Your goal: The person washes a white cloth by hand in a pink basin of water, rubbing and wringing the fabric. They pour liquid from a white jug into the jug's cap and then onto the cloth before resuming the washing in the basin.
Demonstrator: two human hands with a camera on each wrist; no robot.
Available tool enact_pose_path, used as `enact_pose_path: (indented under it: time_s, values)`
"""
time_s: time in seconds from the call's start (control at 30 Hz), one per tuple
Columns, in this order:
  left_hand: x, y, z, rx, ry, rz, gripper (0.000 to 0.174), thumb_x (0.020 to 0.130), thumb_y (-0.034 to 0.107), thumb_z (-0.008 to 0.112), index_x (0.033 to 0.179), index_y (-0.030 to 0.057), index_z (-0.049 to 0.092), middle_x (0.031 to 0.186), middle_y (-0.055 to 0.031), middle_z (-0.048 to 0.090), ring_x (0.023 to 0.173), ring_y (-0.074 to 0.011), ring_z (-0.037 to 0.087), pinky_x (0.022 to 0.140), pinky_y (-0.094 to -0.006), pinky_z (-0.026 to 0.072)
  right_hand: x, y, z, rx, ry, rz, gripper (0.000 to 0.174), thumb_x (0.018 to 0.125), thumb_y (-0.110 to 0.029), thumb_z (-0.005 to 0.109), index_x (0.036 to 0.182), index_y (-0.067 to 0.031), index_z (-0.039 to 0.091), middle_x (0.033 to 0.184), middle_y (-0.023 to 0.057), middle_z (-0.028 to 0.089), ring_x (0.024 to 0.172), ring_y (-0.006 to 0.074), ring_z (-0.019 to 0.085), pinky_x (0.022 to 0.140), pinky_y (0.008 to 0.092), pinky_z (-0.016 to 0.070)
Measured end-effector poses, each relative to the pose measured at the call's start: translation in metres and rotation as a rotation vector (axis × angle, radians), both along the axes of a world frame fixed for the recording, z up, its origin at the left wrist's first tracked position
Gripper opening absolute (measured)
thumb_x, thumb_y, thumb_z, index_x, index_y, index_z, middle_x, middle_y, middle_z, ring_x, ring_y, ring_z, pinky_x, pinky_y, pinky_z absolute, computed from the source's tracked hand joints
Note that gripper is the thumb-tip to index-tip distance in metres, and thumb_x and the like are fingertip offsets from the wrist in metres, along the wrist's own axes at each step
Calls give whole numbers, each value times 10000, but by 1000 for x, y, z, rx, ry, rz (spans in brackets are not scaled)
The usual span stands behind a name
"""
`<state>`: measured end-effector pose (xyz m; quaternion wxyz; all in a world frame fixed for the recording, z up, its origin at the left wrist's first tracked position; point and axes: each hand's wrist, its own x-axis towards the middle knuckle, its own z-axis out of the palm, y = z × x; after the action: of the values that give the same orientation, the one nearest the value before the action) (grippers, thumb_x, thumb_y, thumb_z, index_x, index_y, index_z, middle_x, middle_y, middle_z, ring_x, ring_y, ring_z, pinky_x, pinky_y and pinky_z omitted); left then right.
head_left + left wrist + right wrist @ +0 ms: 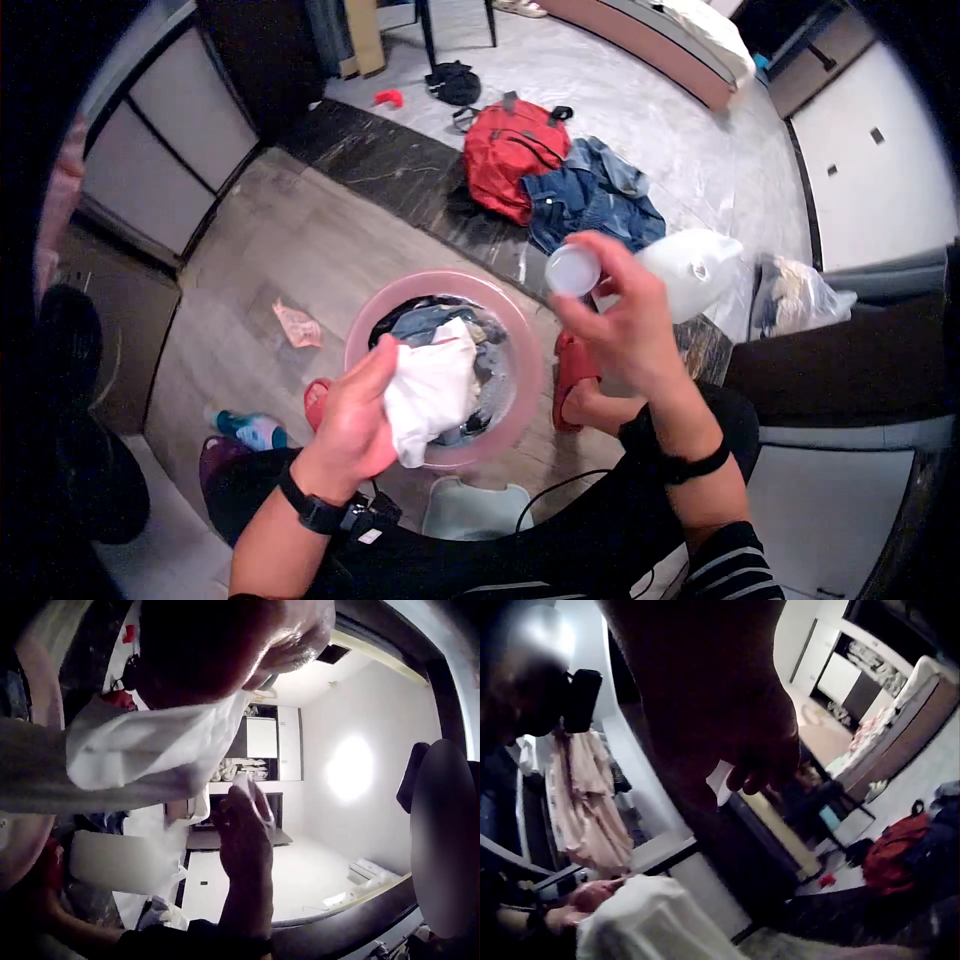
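Note:
My left hand grips a white cloth between thumb and fingers, over the near left part of a pink basin. Dark and blue wet clothes lie in the basin, with some suds at the right side. To the right and higher, my right hand pinches a small white cap, its round opening facing the head camera. The cap also shows between the fingers in the right wrist view. Just behind that hand stands a white jug, partly hidden by it.
A red backpack and a pair of jeans lie on the floor beyond the basin. A clear plastic bag is at the right. Red slippers flank the basin, and a pale stool stands in front. A pink packet lies left.

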<state>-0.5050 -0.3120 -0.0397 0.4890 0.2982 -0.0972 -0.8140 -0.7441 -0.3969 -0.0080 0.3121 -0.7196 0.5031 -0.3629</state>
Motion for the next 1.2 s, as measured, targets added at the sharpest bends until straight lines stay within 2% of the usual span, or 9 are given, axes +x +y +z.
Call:
enact_pose_path:
  time_s: [0.07, 0.13, 0.17, 0.27, 0.4, 0.5, 0.8, 0.9, 1.2]
  values:
    - [1, 2, 0, -19, 45, -12, 520, 993, 373, 358, 1315, -32, 402, 1260, -169, 534, 1127, -276, 560, 967, -420, 446, 22, 11, -4, -142, -19, 226, 535, 683, -26, 717, 1184, -57, 533, 1033, 116, 620, 924, 242, 622, 787, 323, 511]
    - [3, 6, 4, -27, 71, -9, 485, 998, 360, 353, 1300, -13, 422, 1239, -153, 547, 1106, -264, 570, 953, -419, 454, 43, 24, 9, -209, 136, 373, 565, 665, -40, 715, 1193, -70, 519, 1096, 137, 594, 963, 309, 599, 801, 354, 513]
    - [5, 8, 6, -31, 82, -7, 468, 1001, 353, 350, 1292, -4, 432, 1228, -145, 554, 1096, -258, 575, 946, -418, 458, 53, 31, 18, -237, 242, 410, 522, 675, -65, 687, 1170, -80, 521, 1025, 119, 579, 894, 304, 593, 738, 370, 512]
    - [13, 13, -5, 16, -6, -4, 480, 983, 406, 359, 1313, 61, 411, 1240, -143, 547, 1155, -301, 538, 1003, -468, 412, 76, 35, 19, -458, 368, 493, 596, 601, -3, 693, 1173, -99, 557, 831, 75, 540, 770, 259, 571, 644, 338, 496]
    - [16, 15, -3, 33, 71, 111, 394, 1004, 340, 364, 1210, 31, 497, 1140, -103, 592, 1017, -225, 601, 902, -393, 479, 87, 36, 30, -441, 489, 518, 601, 596, -11, 686, 1173, -125, 562, 806, 62, 515, 763, 252, 560, 631, 350, 491]
    - [20, 17, -2, -12, 126, 113, 386, 1001, 339, 376, 1198, 33, 505, 1116, -95, 605, 999, -216, 609, 892, -386, 486, 89, 37, 32, -510, 527, 515, 404, 741, -95, 603, 1141, -120, 554, 758, 53, 471, 710, 237, 534, 568, 357, 458]
    - [28, 17, -8, 2, 133, 82, 366, 995, 347, 392, 1155, 47, 527, 1039, -68, 627, 928, -172, 623, 823, -329, 498, 105, 43, 58, -577, 582, 577, 364, 763, -90, 597, 1126, -90, 565, 764, 61, 462, 705, 223, 522, 578, 340, 457]
    - [28, 17, -2, 0, 190, 73, 361, 998, 337, 381, 1156, 45, 524, 1033, -70, 628, 918, -165, 624, 824, -325, 497, 110, 43, 63, -585, 591, 632, 595, 607, 21, 638, 1187, -71, 543, 740, 80, 444, 681, 268, 495, 573, 374, 436]
    - [25, 11, -3, -153, 173, 126, 368, 994, 335, 382, 1131, 39, 551, 1038, -82, 646, 903, -199, 645, 826, -343, 514, 114, 42, 67, -566, 767, 607, 548, 605, 27, 635, 1135, -86, 557, 746, 78, 476, 707, 266, 530, 587, 371, 463]
